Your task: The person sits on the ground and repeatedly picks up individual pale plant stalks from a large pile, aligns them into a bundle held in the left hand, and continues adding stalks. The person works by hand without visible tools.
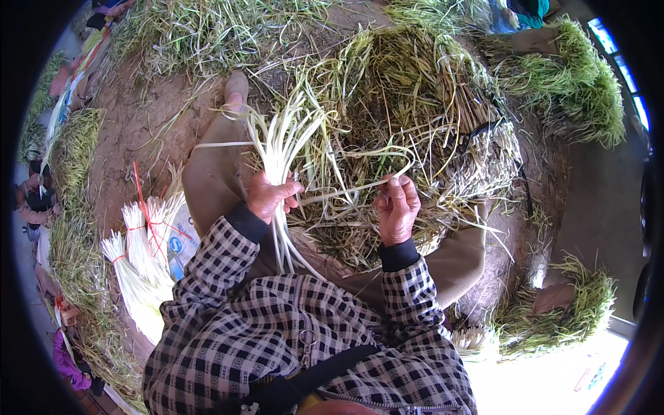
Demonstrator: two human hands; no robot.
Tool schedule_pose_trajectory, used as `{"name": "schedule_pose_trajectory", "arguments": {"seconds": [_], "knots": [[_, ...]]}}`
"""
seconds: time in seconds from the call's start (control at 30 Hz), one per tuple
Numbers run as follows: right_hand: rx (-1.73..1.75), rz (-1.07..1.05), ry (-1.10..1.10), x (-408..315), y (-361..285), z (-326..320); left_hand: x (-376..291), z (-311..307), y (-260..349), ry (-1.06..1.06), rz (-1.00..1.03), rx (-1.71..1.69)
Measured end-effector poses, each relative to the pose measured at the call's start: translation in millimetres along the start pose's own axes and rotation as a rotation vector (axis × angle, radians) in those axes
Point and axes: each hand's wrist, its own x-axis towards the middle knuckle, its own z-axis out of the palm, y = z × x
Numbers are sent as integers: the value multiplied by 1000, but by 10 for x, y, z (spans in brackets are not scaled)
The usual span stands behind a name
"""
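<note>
My left hand [272,194] is closed around a bunch of pale leafy stalks [282,145], whose leaf ends fan out above the fist and whose white ends hang below it. To its right, my right hand [398,205] pinches a single pale leaf strand [347,193] between thumb and fingers. That strand stretches left towards my left hand, and its other part curls back above the right fingertips. Beneath and beyond both hands lies a heap of loose green and yellowed leaves [394,98]. White stalk bundles tied with red string [137,233] lie left of my left sleeve.
My bent legs flank the work, with a shoe [236,85] ahead on the earthen floor [135,119]. Leafy piles [207,36] lie ahead, at left and at right [591,93]. A printed sack [182,241] is under the tied bundles. Other people are partly visible at the far left and top right.
</note>
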Motion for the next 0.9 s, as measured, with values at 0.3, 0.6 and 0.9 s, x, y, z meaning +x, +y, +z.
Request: {"name": "schedule_pose_trajectory", "arguments": {"seconds": [0.3, 0.6, 0.9], "knots": [[-303, 157, -124, 71, 68, 296, -72, 180, 128, -74, 109, 20], [-392, 179, -230, 150, 244, 534, -58, 341, 102, -211, 80, 146], [-448, 299, -445, -23, 378, 434, 27, 246, 39, -174, 105, -55]]}}
